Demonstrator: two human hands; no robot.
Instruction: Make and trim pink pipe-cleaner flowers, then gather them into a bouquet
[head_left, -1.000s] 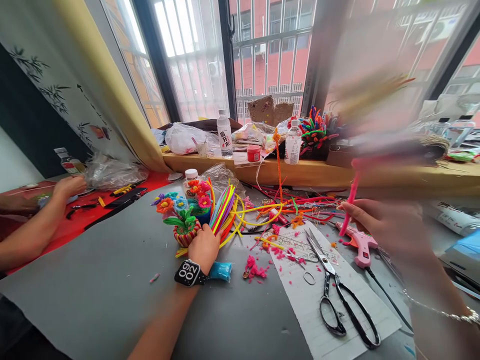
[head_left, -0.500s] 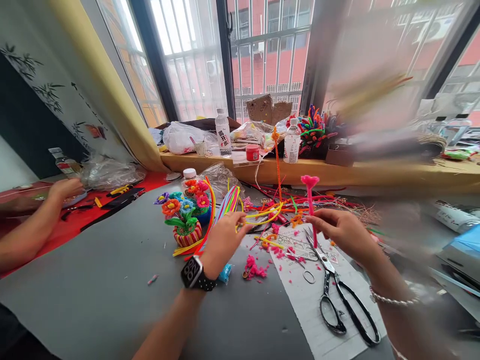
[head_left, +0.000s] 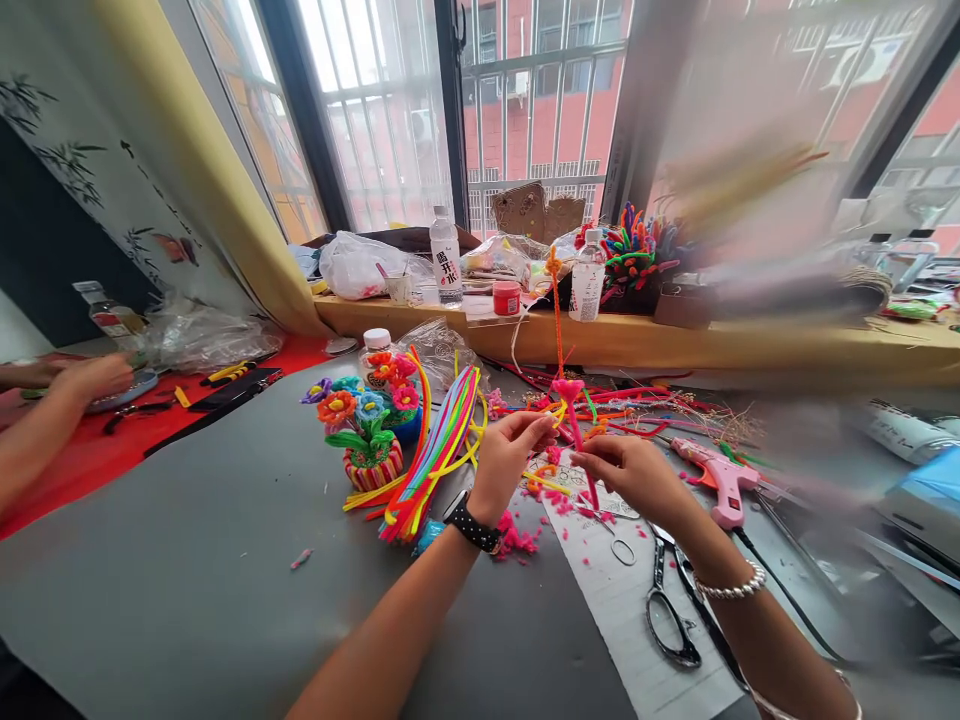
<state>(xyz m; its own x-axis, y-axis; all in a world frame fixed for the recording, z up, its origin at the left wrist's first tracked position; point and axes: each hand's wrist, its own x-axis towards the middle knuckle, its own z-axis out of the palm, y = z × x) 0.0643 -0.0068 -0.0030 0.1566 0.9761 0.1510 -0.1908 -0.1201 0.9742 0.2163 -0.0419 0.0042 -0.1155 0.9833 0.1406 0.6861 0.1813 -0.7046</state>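
My right hand (head_left: 630,475) pinches the stem of a pink pipe-cleaner flower (head_left: 570,392), which stands nearly upright with its head above my fingers. Close beside it, my left hand (head_left: 506,460), with a watch on the wrist, has its fingers closed on a yellow pipe cleaner (head_left: 559,410). Most of that piece is hidden by the fingers. Left of this hand lies a bundle of colourful pipe cleaners (head_left: 442,450). Pink fuzz scraps (head_left: 517,538) are scattered below the hands. Large black-handled scissors (head_left: 670,625) rest partly under my right forearm, on a paper sheet (head_left: 611,590).
A striped pot of pipe-cleaner flowers (head_left: 373,466) stands at left, a white-capped bottle (head_left: 376,345) behind it. A pink glue gun (head_left: 724,480) with a cord lies at right. Small scissors (head_left: 622,550) lie on the paper. Another person's hand (head_left: 94,380) works at far left.
My hands have come together: the left moved right, the right moved left with the pink flower, now lower and tilted. The glue gun has come into view behind my right arm.
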